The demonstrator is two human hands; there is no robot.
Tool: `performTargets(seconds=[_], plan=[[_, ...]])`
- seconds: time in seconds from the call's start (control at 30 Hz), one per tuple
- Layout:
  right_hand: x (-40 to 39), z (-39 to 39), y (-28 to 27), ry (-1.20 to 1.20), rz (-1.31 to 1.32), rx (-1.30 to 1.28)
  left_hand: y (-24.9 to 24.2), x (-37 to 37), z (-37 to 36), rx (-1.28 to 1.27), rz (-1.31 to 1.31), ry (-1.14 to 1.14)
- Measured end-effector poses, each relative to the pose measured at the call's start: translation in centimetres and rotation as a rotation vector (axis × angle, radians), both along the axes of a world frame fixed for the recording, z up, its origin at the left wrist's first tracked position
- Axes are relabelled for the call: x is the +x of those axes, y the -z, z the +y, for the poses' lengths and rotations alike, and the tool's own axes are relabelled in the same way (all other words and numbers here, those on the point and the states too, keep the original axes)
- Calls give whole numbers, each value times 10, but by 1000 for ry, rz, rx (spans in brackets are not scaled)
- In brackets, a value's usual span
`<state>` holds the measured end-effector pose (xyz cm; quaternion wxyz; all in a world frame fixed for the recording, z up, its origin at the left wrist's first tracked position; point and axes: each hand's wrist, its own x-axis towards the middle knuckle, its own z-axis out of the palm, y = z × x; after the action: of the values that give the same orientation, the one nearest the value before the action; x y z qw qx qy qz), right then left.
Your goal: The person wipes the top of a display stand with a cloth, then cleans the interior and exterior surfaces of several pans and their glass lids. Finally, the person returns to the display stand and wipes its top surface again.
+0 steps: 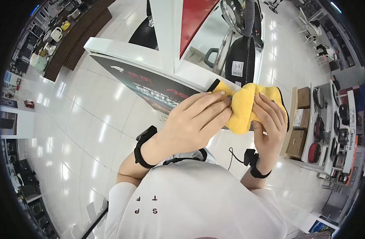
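Observation:
A yellow cloth [243, 113] with dark edging is bunched between my two hands, in front of a white display stand [194, 75]. My left hand [200, 115] reaches in from the left, its fingers together and pressed on the cloth's left part. On the cloth's right part my right hand [270, 117] has its fingers bent over the fabric. Just beyond the cloth, a dark pan [235, 57] with a white label stands on its side on the stand, beside a glass lid [222, 51]. Both wrists wear black bands.
A poster panel [146, 87] covers the stand's near side. Shelves with pans [318, 131] and cardboard boxes [297, 142] stand at the right. A brown counter [77, 38] with appliances is at the upper left. A thin black cable hangs near my right wrist.

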<state>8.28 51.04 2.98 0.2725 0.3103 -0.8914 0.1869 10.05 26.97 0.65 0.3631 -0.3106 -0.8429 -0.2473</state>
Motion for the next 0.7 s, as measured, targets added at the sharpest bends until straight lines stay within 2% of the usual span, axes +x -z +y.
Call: performTargets(seconds=[0.13, 0.27, 0.43, 0.53, 0.7], plan=[[9, -23, -1, -16, 6, -13, -5, 1, -35, 5, 4, 108], [26, -83, -4, -57, 87, -80, -15, 3, -97, -69, 129, 82], [45, -202, -9, -84, 230, -152, -20, 5, -208, 43, 293, -89], [24, -276, -5, 4, 347, -126, -21, -13, -287, -36, 282, -166], [-27, -361, 26, 147, 53, -108, -1, -71, -357, -137, 64, -123]])
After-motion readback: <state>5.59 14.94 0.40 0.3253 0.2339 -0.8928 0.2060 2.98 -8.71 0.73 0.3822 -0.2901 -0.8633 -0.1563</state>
